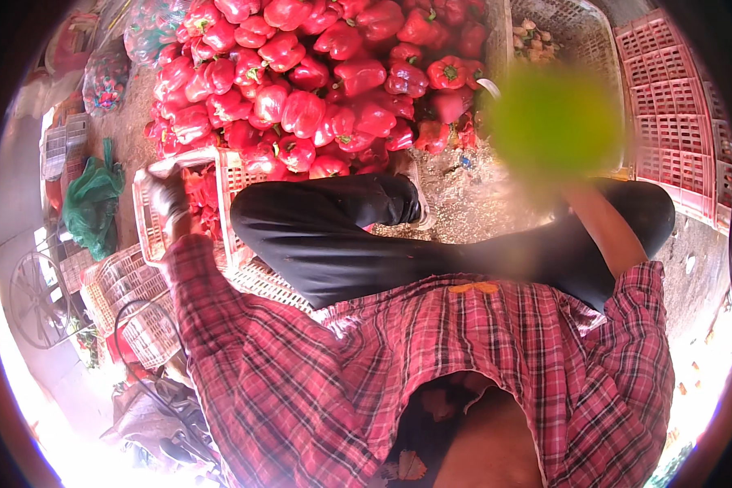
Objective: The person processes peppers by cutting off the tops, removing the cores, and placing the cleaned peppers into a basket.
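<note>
My left hand [168, 198] is at the left, over the rim of a pale pink plastic crate [234, 180] that holds red pepper pieces [202, 195]. Its fingers are too small and washed out to tell whether they grip anything. My right forearm [606, 228] reaches forward at the right, and a blurred yellow-green patch [557, 122] covers that hand and whatever may be in it. Just left of the patch shows a thin, pale curved thing [489, 87], its kind unclear. Ahead of me lies a big heap of whole red bell peppers [301, 114].
A light crate [608, 32] with small pale pieces [533, 41] stands far right, beside stacked red crates [667, 98]. Pale scraps cover the floor [455, 203] between my dark-trousered legs [342, 252]. At left are a green net bag [93, 203], more crates [134, 297] and a fan [39, 297].
</note>
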Demonstrator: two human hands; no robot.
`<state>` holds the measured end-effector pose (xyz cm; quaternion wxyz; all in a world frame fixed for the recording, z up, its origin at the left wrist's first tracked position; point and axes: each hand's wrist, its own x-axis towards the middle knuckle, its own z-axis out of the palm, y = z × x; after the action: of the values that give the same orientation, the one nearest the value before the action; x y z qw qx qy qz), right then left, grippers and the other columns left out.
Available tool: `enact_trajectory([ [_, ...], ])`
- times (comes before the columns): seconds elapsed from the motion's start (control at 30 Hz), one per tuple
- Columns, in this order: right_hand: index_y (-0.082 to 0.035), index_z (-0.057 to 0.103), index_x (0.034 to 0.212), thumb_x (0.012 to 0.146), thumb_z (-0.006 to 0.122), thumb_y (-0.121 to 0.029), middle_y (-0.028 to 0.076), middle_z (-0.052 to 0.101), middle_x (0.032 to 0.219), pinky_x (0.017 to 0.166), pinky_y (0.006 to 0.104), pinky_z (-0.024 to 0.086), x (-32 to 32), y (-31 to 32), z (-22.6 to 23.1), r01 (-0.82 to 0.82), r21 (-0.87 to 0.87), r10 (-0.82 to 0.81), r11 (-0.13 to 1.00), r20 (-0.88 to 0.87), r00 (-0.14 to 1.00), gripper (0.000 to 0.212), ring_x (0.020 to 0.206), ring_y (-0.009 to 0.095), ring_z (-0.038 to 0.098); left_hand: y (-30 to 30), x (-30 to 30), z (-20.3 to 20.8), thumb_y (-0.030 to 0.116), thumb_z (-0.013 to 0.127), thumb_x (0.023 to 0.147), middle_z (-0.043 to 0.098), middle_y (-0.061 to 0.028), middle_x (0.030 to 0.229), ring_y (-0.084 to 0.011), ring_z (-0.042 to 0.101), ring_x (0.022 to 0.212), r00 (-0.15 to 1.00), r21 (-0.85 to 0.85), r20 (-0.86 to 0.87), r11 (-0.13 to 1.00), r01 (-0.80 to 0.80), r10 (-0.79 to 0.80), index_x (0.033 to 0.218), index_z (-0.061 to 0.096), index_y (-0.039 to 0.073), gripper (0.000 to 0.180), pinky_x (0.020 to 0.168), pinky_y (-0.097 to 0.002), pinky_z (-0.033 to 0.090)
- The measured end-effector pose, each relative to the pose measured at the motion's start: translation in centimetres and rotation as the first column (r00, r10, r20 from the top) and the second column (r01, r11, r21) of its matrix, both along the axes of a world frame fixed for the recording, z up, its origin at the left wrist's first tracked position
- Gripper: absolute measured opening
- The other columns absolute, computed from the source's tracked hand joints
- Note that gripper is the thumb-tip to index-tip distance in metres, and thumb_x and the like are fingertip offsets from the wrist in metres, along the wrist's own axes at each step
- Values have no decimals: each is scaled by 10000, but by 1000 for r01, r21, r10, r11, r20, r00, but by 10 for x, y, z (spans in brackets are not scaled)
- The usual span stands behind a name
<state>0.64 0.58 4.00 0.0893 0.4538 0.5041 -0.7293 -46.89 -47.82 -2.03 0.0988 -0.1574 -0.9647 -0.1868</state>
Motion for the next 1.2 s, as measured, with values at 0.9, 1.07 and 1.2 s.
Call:
enact_trajectory([
  [0.9,-43,615,1006,958,513,-280,123,579,677,545,380,449,9,-18,27,-110,730,360,675,-196,912,262,574,261,566,310,265,-12,21,873,562,502,-102,1208,-232,504,1096,590,879,419,472,-73,-690,1385,306,67,1000,930,-378,486],
  [1.07,-13,544,906,952,496,-245,219,539,650,560,454,418,24,-10,17,-66,915,446,397,-129,886,241,615,382,562,358,356,37,62,855,597,440,-94,1302,-222,470,1165,535,926,256,363,104,-805,1375,313,58,948,998,-361,439],
  [1.2,-12,527,899,949,498,-241,222,548,677,594,446,439,47,-5,4,-186,900,424,395,1,906,236,666,383,576,379,375,39,-18,867,545,477,-73,1240,-199,479,1115,503,933,321,359,-23,-802,1372,311,82,1001,1001,-343,421],
])
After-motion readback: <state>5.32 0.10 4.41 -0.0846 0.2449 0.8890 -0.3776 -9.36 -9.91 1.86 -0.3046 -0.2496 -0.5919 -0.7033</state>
